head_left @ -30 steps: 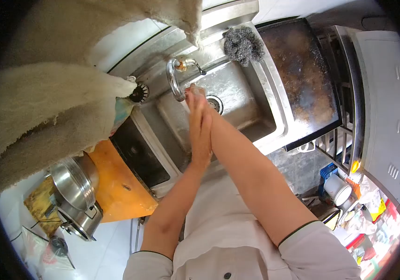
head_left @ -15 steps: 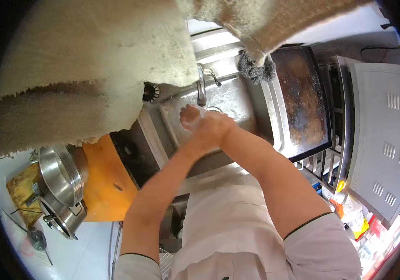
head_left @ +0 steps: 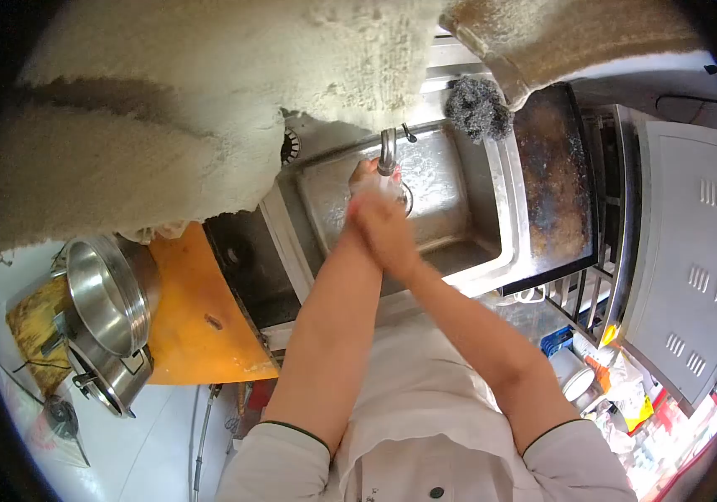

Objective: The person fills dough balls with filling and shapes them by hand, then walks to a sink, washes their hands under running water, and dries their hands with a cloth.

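Observation:
Water runs from the metal faucet [head_left: 388,152] over both my hands in the steel sink [head_left: 480,188]. My left hand [head_left: 364,173] is below the spout, partly covered, its visible fingers apart and holding nothing. Across it lies my right hand [head_left: 385,227], closed around the left hand near the wrist and slightly smeared by motion. A round drain [head_left: 407,199] shows beside the hands on the sink floor.
A steel wool scrubber [head_left: 479,109] sits on the sink's far right edge. To the right lies a dark, stained tray [head_left: 553,184]. Metal pots [head_left: 107,297] stand left of an orange board [head_left: 199,326]. Pale cloth [head_left: 183,109] hangs across the upper view.
My right hand has shifted along the left hand and wrist, and both forearms have changed angle. My hands remain together under the faucet. The view has shifted slightly.

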The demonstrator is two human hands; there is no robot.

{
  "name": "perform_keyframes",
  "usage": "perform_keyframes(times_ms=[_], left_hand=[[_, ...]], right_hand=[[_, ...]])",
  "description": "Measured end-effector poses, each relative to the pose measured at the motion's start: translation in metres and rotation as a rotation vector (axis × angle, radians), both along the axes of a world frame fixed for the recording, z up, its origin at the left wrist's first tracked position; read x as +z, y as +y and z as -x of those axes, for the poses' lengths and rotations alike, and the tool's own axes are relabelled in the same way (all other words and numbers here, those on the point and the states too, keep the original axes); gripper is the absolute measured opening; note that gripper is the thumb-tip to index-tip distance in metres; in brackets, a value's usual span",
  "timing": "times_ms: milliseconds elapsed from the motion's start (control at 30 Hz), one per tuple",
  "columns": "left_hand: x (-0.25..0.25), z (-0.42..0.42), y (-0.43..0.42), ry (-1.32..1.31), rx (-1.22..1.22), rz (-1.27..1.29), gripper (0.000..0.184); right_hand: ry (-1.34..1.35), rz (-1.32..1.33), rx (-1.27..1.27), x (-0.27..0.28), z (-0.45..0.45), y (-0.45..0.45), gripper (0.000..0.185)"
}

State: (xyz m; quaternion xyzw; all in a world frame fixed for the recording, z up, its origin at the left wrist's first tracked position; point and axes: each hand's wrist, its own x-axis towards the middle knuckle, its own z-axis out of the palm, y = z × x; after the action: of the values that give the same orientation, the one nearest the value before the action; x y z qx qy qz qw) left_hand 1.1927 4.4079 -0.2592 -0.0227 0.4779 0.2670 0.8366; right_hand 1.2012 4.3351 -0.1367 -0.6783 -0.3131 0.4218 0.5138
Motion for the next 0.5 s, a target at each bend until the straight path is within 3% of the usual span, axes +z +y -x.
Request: perform_keyframes(times_ms=[33,67,100,167,200,233,267,300,367,400,467,500], left_hand=[[-0.006,-0.001,-0.001,0.002,-0.002,0.003,0.027],[-0.015,-0.001,0.000,0.190,-0.124,-0.145,0.025],[-0.027,-0.002,0.004,0.378,-0.250,-0.298,0.024],[-0.039,-0.005,0.001,0.819,-0.768,-0.815,0.021],[-0.011,-0.014,-0.005,1.008,-1.258,-1.314,0.021],[0.004,-0.016,-0.012,1.150,-1.761,-1.822,0.023],[-0.011,-0.007,-0.024,1.045,-1.690,-2.279,0.027],[-0.010,-0.002,-0.024,1.058,-1.689,-2.279,0.027],[-0.009,0.009,-0.017,0.739,-1.792,-2.227,0.021],[-0.011,0.009,-0.011,0.743,-1.788,-2.228,0.021],[-0.018,0.004,0.010,0.602,-1.491,-1.176,0.031],[-0.032,0.016,0.005,0.637,-1.437,-1.161,0.036]], right_hand=[[-0.138,-0.175,0.121,0.020,0.008,-0.005,0.018],[-0.275,-0.351,0.240,0.030,0.012,-0.007,0.020],[-0.273,-0.353,0.234,0.029,0.012,-0.005,0.020],[-0.372,-0.422,0.566,0.025,0.010,-0.001,0.017],[-0.372,-0.425,0.562,-0.002,0.002,-0.001,0.017],[-0.613,-0.211,0.654,-0.048,-0.006,-0.002,0.019],[-0.731,-0.104,0.691,-0.062,-0.009,-0.004,0.022],[-0.852,0.002,0.736,-0.063,-0.014,-0.001,0.025],[-1.017,-0.179,0.776,-0.063,-0.012,-0.006,0.024],[-1.074,-0.240,0.787,-0.051,-0.009,-0.007,0.024],[-0.628,-0.414,0.558,-0.004,0.005,-0.007,0.021],[-0.476,-0.475,0.483,0.003,0.007,-0.008,0.021]])
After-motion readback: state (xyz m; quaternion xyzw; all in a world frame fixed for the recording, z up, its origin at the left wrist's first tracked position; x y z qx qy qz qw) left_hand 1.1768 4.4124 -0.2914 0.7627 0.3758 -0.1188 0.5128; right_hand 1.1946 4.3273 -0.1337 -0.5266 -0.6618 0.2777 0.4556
